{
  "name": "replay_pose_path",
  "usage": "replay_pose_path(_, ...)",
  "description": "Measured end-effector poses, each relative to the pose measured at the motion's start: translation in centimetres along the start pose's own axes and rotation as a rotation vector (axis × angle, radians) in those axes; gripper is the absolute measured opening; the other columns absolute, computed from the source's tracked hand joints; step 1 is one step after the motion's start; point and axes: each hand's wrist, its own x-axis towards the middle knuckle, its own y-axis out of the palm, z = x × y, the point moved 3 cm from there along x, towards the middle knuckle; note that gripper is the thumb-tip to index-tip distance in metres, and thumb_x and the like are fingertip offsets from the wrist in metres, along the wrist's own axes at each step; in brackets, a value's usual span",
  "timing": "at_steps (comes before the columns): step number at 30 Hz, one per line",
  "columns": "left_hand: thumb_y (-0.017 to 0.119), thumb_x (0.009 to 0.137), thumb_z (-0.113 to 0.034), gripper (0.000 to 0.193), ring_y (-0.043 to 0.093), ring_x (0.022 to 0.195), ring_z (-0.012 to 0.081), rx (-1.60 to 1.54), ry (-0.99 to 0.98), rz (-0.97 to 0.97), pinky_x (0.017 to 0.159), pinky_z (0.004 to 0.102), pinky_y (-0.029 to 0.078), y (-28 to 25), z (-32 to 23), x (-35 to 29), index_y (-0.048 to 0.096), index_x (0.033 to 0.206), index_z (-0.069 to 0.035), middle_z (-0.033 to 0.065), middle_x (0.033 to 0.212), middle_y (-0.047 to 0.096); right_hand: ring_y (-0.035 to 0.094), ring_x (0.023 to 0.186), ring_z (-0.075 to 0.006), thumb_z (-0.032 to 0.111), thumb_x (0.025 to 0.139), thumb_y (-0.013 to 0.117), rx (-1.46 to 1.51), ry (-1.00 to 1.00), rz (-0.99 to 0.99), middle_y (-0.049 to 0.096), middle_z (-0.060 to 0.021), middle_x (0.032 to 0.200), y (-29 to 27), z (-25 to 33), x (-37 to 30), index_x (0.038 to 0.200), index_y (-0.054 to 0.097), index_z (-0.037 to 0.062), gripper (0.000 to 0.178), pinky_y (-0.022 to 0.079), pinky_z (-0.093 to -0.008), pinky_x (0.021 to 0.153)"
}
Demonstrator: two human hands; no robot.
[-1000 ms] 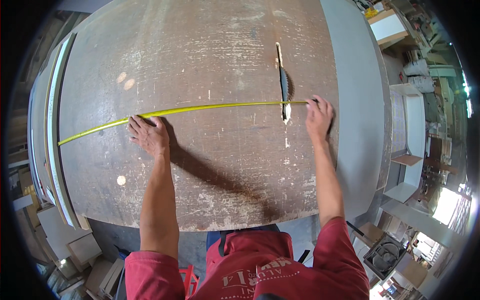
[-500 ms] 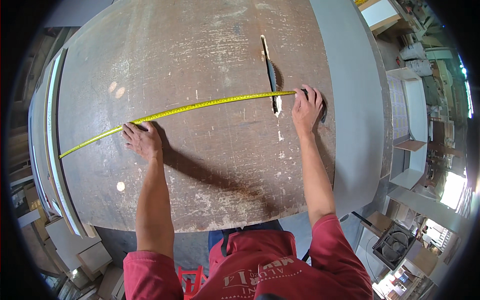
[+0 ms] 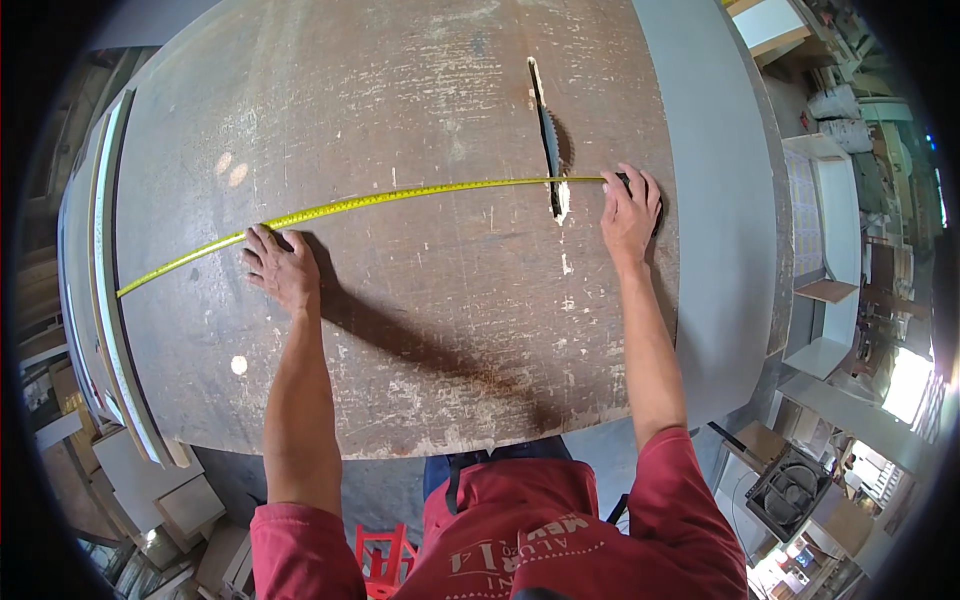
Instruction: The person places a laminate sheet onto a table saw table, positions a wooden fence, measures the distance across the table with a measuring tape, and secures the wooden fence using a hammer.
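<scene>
A yellow tape measure blade [image 3: 400, 193] stretches across the worn brown table [image 3: 450, 300], from the pale strip at the left to my right hand. My right hand [image 3: 632, 222] is closed around the tape measure's dark case [image 3: 625, 182], which the fingers mostly hide. My left hand [image 3: 285, 270] lies on the table with its fingers apart, the fingertips touching the lower edge of the blade. Near my right hand, the tape passes over a long slot, where a toothed circular saw blade [image 3: 549, 140] stands up just beyond the tape.
A long pale strip [image 3: 108, 250] with a dark edge runs along the table's left side. A smooth grey panel [image 3: 715, 200] borders the right side. Lower right stands a black fan-like unit [image 3: 788, 493]; a red plastic stool [image 3: 385, 560] is below the near edge.
My right hand has shifted slightly right with the case, and the blade beside it now looks thinner, turned more edge-on. My left hand stays at nearly the same spot; the view has moved a little.
</scene>
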Motion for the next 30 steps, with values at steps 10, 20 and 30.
replay_pose_path(10, 0.039, 0.097, -0.047, 0.065, 0.030, 0.146, 0.0417, -0.089, 0.041, -0.061, 0.116, 0.0627, 0.020, 0.9, 0.4, -0.2, 0.041, 0.150, -0.009, 0.0165, 0.161, 0.031, 0.047, 0.124, -0.0314, 0.018, 0.092, 0.065, -0.017, -0.010, -0.050, 0.059, -0.0011, 0.129, 0.2, -0.4, -0.4, 0.113, 0.071, 0.0220, 0.022, 0.041, -0.0492, 0.100)
replay_pose_path(20, 0.042, 0.094, -0.042, 0.065, 0.035, 0.144, 0.0385, -0.064, 0.118, -0.141, 0.114, 0.0595, 0.026, 0.9, 0.2, 0.5, 0.047, 0.144, -0.002, 0.0176, 0.155, 0.041, 0.048, 0.121, -0.0306, 0.023, 0.093, 0.065, 0.005, -0.063, -0.107, 0.060, 0.0014, 0.128, 1.3, -1.0, -0.4, 0.114, 0.071, 0.0253, 0.022, 0.043, -0.0493, 0.099)
replay_pose_path(30, 0.043, 0.093, -0.046, 0.065, 0.039, 0.141, 0.0344, -0.048, 0.103, -0.157, 0.113, 0.0545, 0.030, 1.6, 0.7, 0.6, 0.050, 0.144, -0.005, 0.0114, 0.153, 0.045, 0.048, 0.124, -0.0310, 0.026, 0.096, 0.063, 0.015, -0.069, -0.104, 0.059, 0.0014, 0.132, 1.3, -1.2, -1.0, 0.120, 0.069, 0.0260, 0.025, 0.043, -0.0501, 0.101)
